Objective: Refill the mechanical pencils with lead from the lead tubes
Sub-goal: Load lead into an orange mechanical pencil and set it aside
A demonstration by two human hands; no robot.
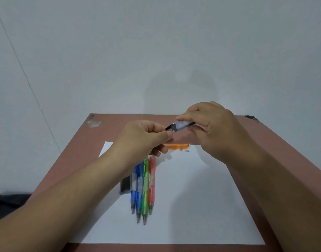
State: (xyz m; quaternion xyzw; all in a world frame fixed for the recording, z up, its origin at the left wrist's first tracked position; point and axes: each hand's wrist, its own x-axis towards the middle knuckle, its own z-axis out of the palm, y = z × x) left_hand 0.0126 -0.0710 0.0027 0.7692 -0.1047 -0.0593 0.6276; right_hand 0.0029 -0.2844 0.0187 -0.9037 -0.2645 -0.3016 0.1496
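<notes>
Pencils lie in a tight row on the paper [192, 206], which covers most of the brown table [105, 130]; a pale wall [156, 51] rises behind the table's far edge, and a dark cloth [8, 206] shows at the lower left; both forearms reach in from the bottom corners and meet above the far part of the sheet. The left hand [143, 139] has its fingers curled, thumb and forefinger pinching the dark end of the lead tube [180, 125]; the right hand [210, 128] grips the other end of that tube, fingers bent round it from above; the tube is held in the air between the two hands, roughly level, tilted slightly down toward the left hand; whether its cap is on or off cannot be told. Four pencils rest side by side with tips toward the viewer: two blue pencils [136, 190], a green pencil [145, 188] and a red pencil [152, 184], each touching its neighbour; their far ends are hidden under the left hand. A second tube [124, 186], dark grey, lies just left of the blue ones, partly under the left forearm; an orange pencil [176, 146] lies crosswise at the sheet's far edge, below the hands; a small white piece [186, 150] sits just beside it.
</notes>
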